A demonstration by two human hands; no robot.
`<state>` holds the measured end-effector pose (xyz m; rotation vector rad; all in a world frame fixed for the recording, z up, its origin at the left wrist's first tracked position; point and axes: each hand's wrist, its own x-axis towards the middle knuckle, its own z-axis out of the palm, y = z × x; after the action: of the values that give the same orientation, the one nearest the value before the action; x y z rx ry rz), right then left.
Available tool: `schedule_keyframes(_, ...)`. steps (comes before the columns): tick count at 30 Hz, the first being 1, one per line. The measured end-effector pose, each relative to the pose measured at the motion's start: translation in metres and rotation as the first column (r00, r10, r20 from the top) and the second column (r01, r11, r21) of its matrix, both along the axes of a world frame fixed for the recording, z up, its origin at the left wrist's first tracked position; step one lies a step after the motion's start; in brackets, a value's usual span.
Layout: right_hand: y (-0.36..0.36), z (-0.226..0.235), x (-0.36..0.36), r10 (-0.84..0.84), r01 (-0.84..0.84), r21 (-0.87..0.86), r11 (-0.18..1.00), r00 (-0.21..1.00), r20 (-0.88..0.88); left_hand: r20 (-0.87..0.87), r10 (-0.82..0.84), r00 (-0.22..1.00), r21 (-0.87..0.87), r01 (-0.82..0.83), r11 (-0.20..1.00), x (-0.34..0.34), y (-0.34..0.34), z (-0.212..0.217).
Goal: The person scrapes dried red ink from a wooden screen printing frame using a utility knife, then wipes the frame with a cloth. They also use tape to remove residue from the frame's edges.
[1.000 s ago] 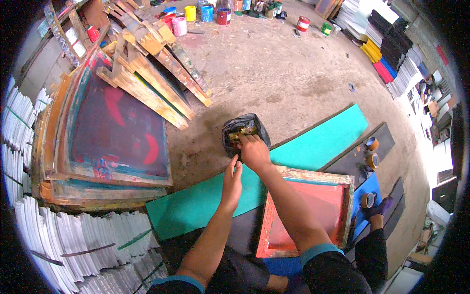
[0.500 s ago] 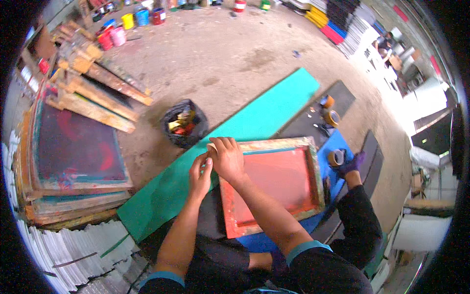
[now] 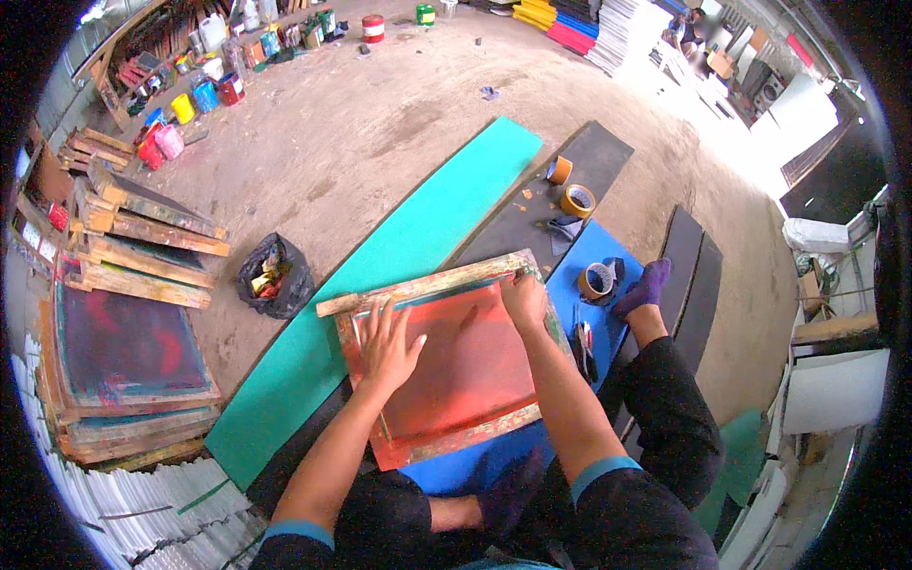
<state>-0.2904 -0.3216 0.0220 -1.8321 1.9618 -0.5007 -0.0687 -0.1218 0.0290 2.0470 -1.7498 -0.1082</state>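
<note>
A wooden screen-printing frame (image 3: 475, 436) with red-stained mesh lies tilted across my lap and the boards. My left hand (image 3: 385, 347) rests on its upper left part with fingers spread, fingertips near the top bar. At the upper right inner corner, my right hand (image 3: 524, 299) is closed, fingers curled down against the frame. Whatever it pinches is hidden. Right of the frame, a roll of tape (image 3: 596, 281) sits on a blue board (image 3: 568, 285), with a dark-handled cutting tool (image 3: 585, 351) lying below it.
A long green board (image 3: 399, 237) runs diagonally beyond the frame. Two brown tape rolls (image 3: 577, 200) are on a dark board (image 3: 594, 157). A black bag of scraps (image 3: 275, 299) stands left. More screen frames (image 3: 133, 342) are stacked far left. My purple-socked foot (image 3: 646, 290) is at right.
My right hand has moved from the frame's upper left corner to its upper right corner. The left hand has opened and spread over the frame. The view has shifted right.
</note>
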Motion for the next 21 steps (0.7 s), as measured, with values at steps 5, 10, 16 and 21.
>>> schedule_keyframes(5,-0.022,0.008,0.004,0.011,-0.008,0.119,0.993,1.0,-0.028,0.097,-0.112,0.989,0.171,0.094,0.981,-0.021,-0.098,-0.024)
schedule_keyframes(10,-0.043,-0.021,-0.011,0.159,-0.15,0.125,0.981,0.985,-0.068,0.207,-0.08,0.975,0.27,0.021,0.963,-0.038,-0.118,-0.048)
schedule_keyframes(16,-0.034,-0.024,-0.027,0.156,-0.156,0.038,0.987,0.988,0.006,0.254,-0.034,0.967,0.29,-0.042,0.956,-0.041,-0.119,-0.056)
schedule_keyframes(21,-0.001,-0.005,-0.066,0.212,-0.215,0.011,0.977,0.97,0.12,0.264,-0.016,0.964,0.306,-0.068,0.95,-0.043,-0.121,-0.051)
